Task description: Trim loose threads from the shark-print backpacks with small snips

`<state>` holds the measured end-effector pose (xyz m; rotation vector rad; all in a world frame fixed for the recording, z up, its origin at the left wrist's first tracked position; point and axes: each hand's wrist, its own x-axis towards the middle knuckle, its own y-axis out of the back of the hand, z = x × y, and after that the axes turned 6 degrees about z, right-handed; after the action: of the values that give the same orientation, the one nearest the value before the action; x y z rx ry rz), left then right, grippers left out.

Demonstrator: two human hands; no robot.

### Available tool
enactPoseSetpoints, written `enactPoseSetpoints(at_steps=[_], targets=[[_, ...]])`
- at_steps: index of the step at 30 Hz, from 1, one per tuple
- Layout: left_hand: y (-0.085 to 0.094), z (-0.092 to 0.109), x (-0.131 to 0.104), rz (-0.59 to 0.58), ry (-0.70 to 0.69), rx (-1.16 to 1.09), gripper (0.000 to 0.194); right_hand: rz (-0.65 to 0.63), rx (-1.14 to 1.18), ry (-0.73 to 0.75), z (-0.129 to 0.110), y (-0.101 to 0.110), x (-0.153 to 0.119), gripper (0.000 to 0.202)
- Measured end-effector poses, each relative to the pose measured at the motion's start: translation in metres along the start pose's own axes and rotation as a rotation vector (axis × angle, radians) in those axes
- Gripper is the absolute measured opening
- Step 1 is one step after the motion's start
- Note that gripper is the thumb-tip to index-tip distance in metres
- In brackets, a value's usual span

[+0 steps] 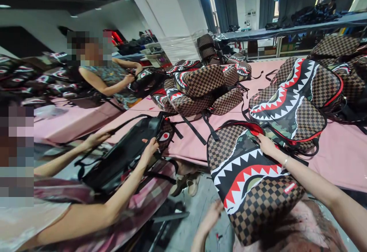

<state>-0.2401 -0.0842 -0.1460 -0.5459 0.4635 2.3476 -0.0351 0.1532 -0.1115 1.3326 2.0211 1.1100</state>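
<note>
A brown checkered backpack (pixel 258 198) with a red and white shark-mouth print leans tilted over my lap against the table edge. My right hand (pixel 266 145) grips its red-lined opening near the top, fingers partly inside. On the left, low beside the bag's edge, my left hand (pixel 213 212) is blurred, its fingers smeared by motion. Just behind the bag, another shark-print checkered backpack (pixel 309 124) lies on the pink-covered table (pixel 341 152).
A person beside me on the left holds a black backpack (pixel 123 149). Across the table, another person (pixel 106 78) handles a dark bag. More checkered backpacks (pixel 203 80) are piled mid-table, straps hanging toward me. A white pillar (pixel 174 11) stands behind.
</note>
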Motion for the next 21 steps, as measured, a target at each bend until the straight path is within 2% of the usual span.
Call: enactPoseSetpoints(at_steps=[2, 5, 8, 10, 12, 16, 19, 21], targets=[[-0.001, 0.009, 0.01, 0.081, -0.055, -0.046, 0.033, -0.019, -0.051, -0.059, 0.002, -0.008, 0.015, 0.032], [-0.015, 0.026, 0.031, 0.179, -0.163, -0.103, 0.036, -0.023, -0.084, -0.141, 0.003, -0.017, 0.025, 0.024], [-0.031, 0.035, 0.046, 0.292, -0.261, -0.13, 0.038, 0.01, -0.021, -0.204, 0.004, -0.019, 0.024, 0.02], [-0.036, 0.033, 0.049, 0.358, -0.29, -0.15, 0.039, 0.048, 0.067, -0.229, 0.008, -0.015, 0.018, 0.025], [-0.035, 0.027, 0.045, 0.392, -0.305, -0.182, 0.039, 0.09, 0.181, -0.221, 0.014, -0.006, 0.007, 0.03], [-0.03, 0.019, 0.03, 0.379, -0.361, -0.269, 0.043, 0.205, 0.445, -0.124, 0.02, 0.025, -0.025, 0.039], [-0.032, 0.026, 0.02, 0.333, -0.403, -0.334, 0.045, 0.295, 0.625, -0.082, 0.014, 0.053, -0.049, 0.045], [-0.037, 0.036, 0.015, 0.262, -0.396, -0.4, 0.042, 0.323, 0.858, -0.1, 0.007, 0.073, -0.064, 0.043]])
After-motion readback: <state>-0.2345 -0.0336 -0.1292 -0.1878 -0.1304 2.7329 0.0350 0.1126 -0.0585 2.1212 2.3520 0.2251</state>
